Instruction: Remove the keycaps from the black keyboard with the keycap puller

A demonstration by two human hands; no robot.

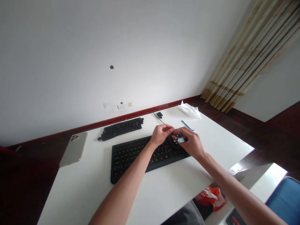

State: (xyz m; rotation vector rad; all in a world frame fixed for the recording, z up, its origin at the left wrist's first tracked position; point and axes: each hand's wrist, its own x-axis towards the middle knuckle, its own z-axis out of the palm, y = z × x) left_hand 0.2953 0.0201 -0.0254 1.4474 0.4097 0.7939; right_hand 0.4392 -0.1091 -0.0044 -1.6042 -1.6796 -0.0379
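**Right hand pinches a small silvery object (181, 140) over a black keyboard (131, 159)**

In the head view, the black keyboard lies on a white table (70, 193), with both hands over its far right part. The right hand (191, 143) is closed, its thumb and fingers grasping the small silvery object just above the keys; the object is too small to identify. The left hand (161, 134) is curled, its fingers reaching across until they sit right beside the right hand. Whether it grips anything is hidden.

Beyond the keyboard lie a long black block of keycaps (120, 128), a small black keycap cluster (159, 114) with a thin black cable (156, 116) beside it, a slim blue strip (187, 125) and crumpled white tissue (189, 110). A pale smartphone (73, 149) rests face down near the table's left edge. Wall sockets (124, 105) sit above dark red skirting (112, 120), a striped curtain (248, 53) hangs at right, and an orange-red packet (209, 197) and a blue chair (283, 203) show below the table edge.
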